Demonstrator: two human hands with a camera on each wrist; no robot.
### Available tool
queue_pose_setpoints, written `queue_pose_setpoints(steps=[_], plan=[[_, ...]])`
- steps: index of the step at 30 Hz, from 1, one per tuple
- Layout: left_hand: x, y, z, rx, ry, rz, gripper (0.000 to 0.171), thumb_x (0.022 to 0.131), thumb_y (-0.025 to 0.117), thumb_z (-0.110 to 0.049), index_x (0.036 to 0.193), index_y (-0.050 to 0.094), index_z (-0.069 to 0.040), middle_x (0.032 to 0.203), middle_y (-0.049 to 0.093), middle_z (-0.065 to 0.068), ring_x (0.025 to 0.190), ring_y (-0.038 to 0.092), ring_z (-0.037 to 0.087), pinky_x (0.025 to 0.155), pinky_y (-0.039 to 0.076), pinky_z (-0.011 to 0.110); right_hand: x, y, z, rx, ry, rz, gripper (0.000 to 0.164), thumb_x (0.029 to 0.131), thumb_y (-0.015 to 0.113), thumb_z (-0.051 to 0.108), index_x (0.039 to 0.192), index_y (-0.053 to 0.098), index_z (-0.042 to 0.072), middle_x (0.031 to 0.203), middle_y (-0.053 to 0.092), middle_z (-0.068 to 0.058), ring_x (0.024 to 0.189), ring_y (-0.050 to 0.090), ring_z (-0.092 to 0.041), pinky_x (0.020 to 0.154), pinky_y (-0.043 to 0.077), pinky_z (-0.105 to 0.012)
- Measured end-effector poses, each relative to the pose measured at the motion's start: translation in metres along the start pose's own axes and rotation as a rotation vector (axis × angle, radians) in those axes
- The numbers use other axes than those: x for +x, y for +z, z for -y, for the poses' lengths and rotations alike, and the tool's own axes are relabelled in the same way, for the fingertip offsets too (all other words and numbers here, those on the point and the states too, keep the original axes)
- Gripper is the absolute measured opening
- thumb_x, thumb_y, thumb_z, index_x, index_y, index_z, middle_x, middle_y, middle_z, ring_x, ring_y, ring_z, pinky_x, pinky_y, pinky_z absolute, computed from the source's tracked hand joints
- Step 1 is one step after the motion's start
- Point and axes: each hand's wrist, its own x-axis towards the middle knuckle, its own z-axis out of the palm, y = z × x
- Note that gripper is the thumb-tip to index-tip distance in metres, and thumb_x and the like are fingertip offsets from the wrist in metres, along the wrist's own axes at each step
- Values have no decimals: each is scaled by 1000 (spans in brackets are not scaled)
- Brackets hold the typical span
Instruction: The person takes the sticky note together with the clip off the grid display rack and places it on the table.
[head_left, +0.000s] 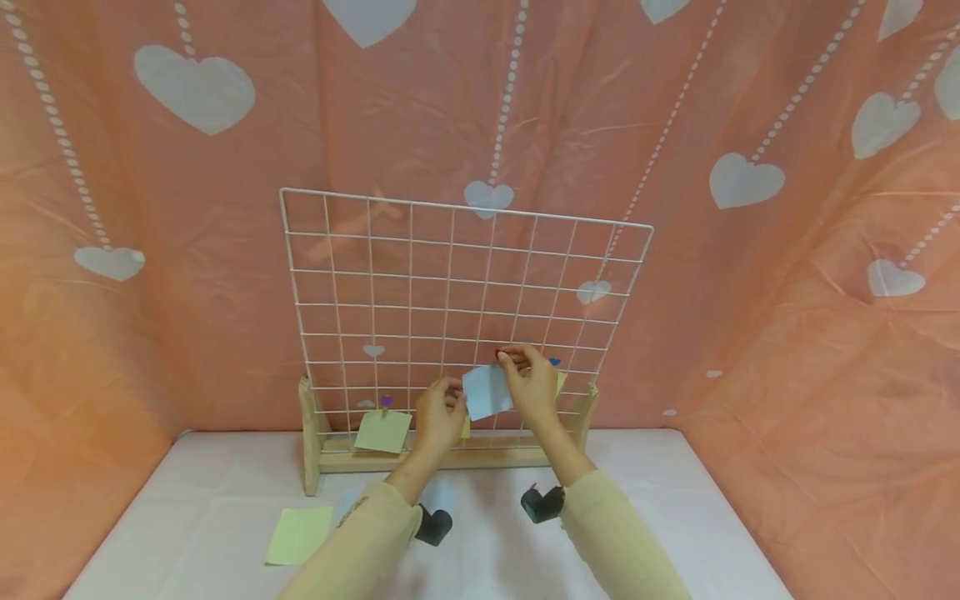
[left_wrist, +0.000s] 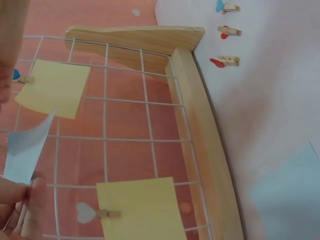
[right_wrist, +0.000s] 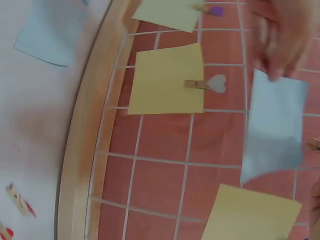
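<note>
Pink curtain behind white bench; three notes pegged on wire grid, blue note in front not pegged yet: my left grip pinches its edge, my right grip a red peg; loose notes, spare pegs unused on bench

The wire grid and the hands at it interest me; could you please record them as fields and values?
Left hand: pinches a blue note by its side
Right hand: holds a red heart clip near the note's top edge
On the wire grid: two yellow notes and a pale green note, each clipped
Grid support: wooden stand
On the table: loose green note, second blue note, at least three clips
</note>
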Motion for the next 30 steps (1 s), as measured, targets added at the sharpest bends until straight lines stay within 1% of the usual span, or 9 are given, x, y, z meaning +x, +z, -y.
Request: queue_pose_setpoints(steps=[6,8,12,17,21,24,27,30], plan=[[-9,-5,6,1,-37,4,13,85,59,11,98,61,12,88,61,19,76,65,29,66,57,29,-7,-6,-6,33,39,36,13,90,65,9,96,68,-3,82,69,-17,73,63,-26,58,45,-14],[-11,-6,9,-7,-38,0,13,85,59,11,98,60,13,88,61,20,75,65,29,64,56,27,-10,-6,-9,36,55,30,14,91,65,10,96,68,-2,82,70,-16,74,62,-23,57,45,-14],[-13,-9,14,12,-35,-3,14,84,60,10,98,61,12,88,62,20,75,65,29,63,56,28,-14,-7,-13,30,86,10,16,90,66,13,97,68,-1,84,70,-15,75,59,-18,55,42,-13],[-20,-13,20,36,-46,26,14,85,60,8,99,61,10,89,62,18,77,66,30,63,56,27,-19,-11,-16,48,109,-3,15,89,67,11,96,68,-2,86,70,-16,73,56,-12,52,39,-12],[-25,-14,26,28,-36,34,13,84,60,11,97,60,11,88,62,19,76,66,29,61,56,25,-25,-14,-21,53,140,3,14,89,68,11,96,69,-1,84,69,-15,71,53,-6,49,38,-13],[-29,-14,29,21,-24,27,13,83,60,12,96,61,12,86,62,19,74,66,29,60,55,24,-29,-17,-25,45,160,14,15,89,67,12,96,68,-1,85,69,-14,73,54,-7,51,39,-13],[-33,-15,34,17,-18,21,14,82,60,13,96,61,13,85,62,19,71,66,29,59,55,23,-34,-20,-29,19,171,14,17,90,66,15,98,68,0,85,69,-14,75,57,-11,53,42,-14],[-37,-16,38,16,-42,24,15,81,60,13,97,61,13,85,62,20,70,66,29,58,54,21,-39,-23,-32,-17,174,15,18,90,67,16,99,69,0,84,70,-13,74,60,-14,54,45,-14]])
